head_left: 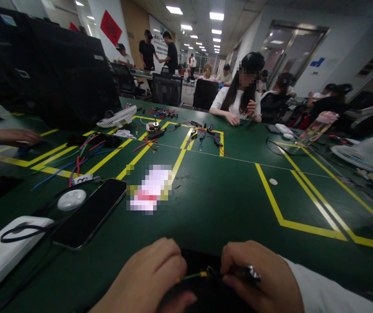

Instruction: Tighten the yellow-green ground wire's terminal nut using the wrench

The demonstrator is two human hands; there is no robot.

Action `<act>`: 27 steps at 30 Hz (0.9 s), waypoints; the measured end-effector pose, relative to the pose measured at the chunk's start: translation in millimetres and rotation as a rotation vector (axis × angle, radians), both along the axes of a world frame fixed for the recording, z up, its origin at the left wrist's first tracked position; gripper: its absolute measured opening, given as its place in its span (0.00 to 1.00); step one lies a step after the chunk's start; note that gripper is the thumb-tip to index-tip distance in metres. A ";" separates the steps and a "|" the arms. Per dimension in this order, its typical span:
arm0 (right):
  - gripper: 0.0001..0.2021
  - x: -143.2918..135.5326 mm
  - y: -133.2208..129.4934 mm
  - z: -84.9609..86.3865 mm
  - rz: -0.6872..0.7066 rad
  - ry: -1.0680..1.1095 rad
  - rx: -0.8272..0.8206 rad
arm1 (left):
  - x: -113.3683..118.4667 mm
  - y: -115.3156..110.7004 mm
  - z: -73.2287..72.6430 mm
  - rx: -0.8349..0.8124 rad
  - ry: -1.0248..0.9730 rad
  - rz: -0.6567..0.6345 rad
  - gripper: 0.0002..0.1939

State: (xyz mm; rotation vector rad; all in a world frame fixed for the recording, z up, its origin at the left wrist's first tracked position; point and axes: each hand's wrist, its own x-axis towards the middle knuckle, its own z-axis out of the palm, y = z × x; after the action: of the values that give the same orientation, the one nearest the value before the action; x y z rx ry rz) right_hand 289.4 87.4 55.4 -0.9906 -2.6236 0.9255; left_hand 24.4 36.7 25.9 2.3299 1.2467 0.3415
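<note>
Near the bottom of the view, my left hand is closed around a thin green wire that has a yellow end piece. Opposite it, my right hand is closed on a small dark tool with a shiny metal end. The wire's yellow tip lies between the two hands, close to the right fingertips. Beneath both hands is a black surface or object, whose shape is mostly hidden by them.
On the left lie a black phone, a round white disc, a white power strip and colored wires. Another person's hand is at far left. Across the table a person sits near wire bundles.
</note>
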 end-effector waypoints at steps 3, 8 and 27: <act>0.02 9.9 -16.3 -9.8 -0.251 0.018 -0.076 | -7.4 9.8 -6.6 -0.172 0.048 0.151 0.15; 0.07 22.1 -34.1 -31.8 -0.248 0.181 -0.006 | -12.6 14.6 -15.8 -0.270 0.004 -0.017 0.07; 0.10 1.9 -25.7 -38.9 -0.176 0.188 0.190 | -3.7 11.7 -33.6 -0.169 -0.013 0.196 0.19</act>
State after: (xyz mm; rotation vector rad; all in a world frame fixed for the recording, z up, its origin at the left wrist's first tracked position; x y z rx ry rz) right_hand 291.3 61.7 16.5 -1.0130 -2.3735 0.6782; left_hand 20.7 48.4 -7.6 2.0668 1.4436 0.3024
